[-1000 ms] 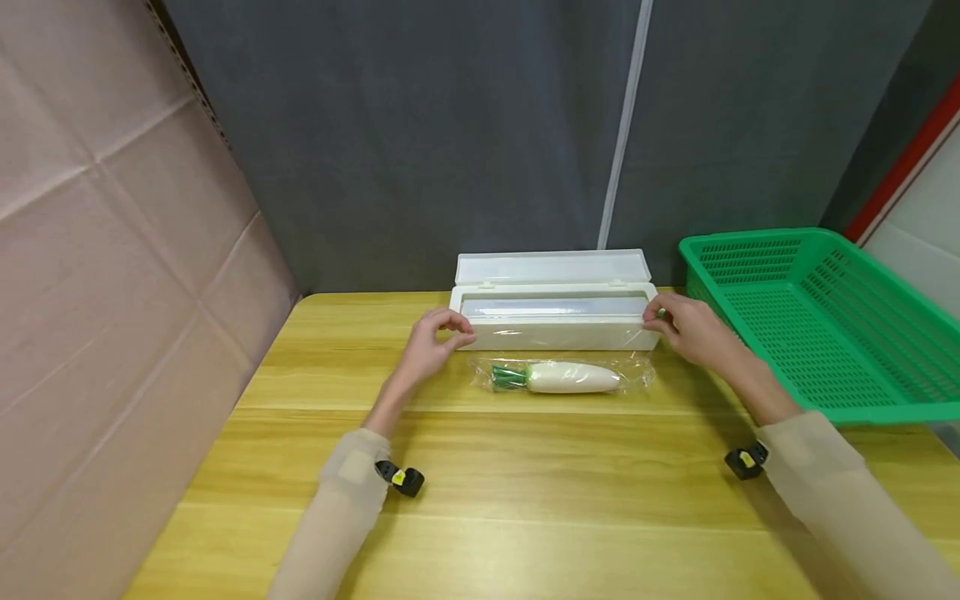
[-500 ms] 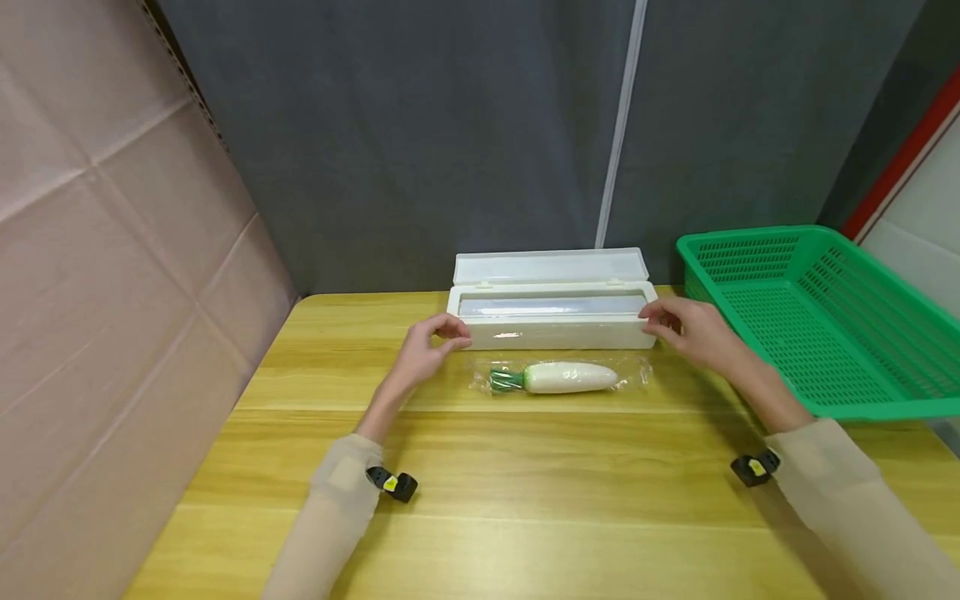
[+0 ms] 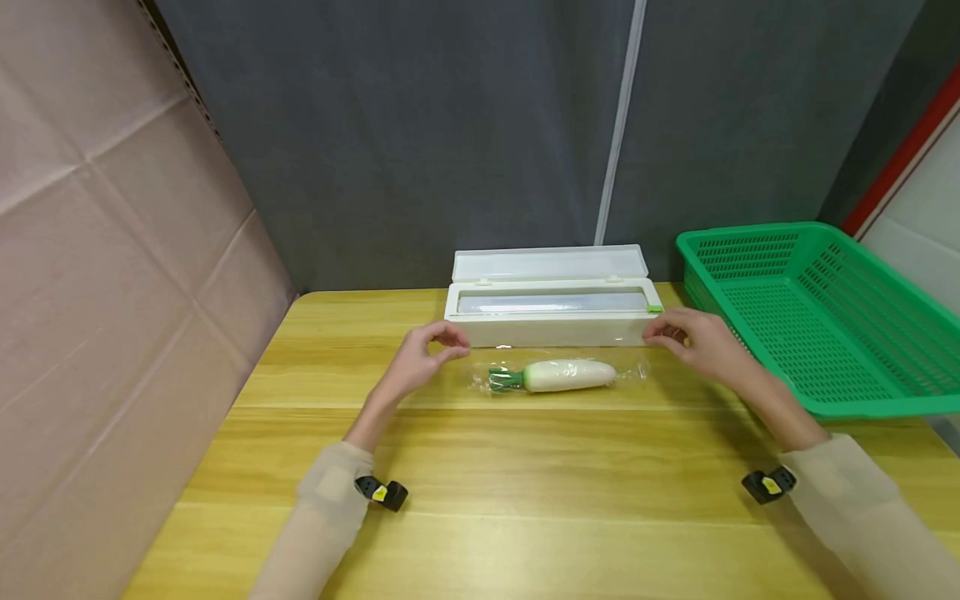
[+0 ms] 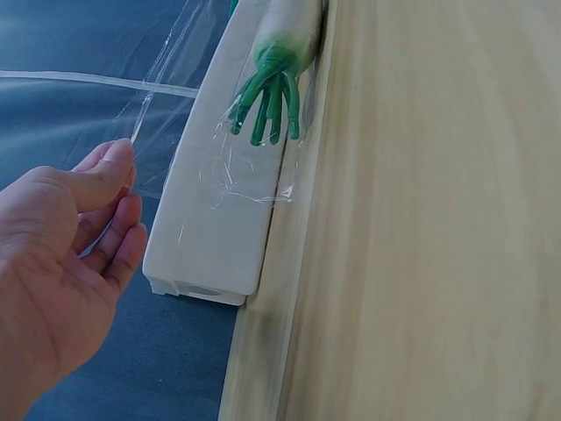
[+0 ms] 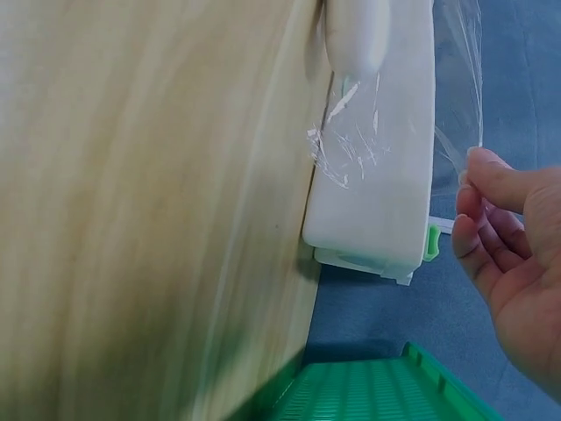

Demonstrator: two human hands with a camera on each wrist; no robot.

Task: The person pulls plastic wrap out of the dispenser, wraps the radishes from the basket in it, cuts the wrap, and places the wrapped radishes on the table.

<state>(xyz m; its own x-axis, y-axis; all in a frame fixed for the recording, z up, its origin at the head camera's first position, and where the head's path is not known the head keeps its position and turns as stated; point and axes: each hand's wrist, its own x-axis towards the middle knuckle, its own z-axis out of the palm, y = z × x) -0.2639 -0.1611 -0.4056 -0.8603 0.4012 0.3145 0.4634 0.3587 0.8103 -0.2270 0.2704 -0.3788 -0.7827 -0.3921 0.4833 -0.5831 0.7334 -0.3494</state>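
Observation:
A long white cling film dispenser (image 3: 555,333) lies on the table with its lid (image 3: 551,264) tipped back and the roll showing inside. My left hand (image 3: 423,354) pinches one corner of the clear cling film (image 4: 147,105) by the dispenser's left front end. At the other end, my right hand (image 3: 697,343) pinches the opposite corner between thumb and fingertips. The film spans taut between both hands. In front of the dispenser lies a white radish (image 3: 572,375) with green stalks, loosely wrapped in clear film. A green slider (image 3: 655,309) sits at the dispenser's right end.
An empty green plastic basket (image 3: 821,412) stands to the right, near the right forearm. The wooden table (image 3: 555,517) ends at a dark grey curtain (image 3: 420,150) behind the dispenser. A pinkish cloth-covered wall (image 3: 127,275) rises on the left.
Both hands have drawn slightly toward me and down from the dispenser's front edge, bringing the film edge with them. The green slider has come into view. The wrapped radish stays in place.

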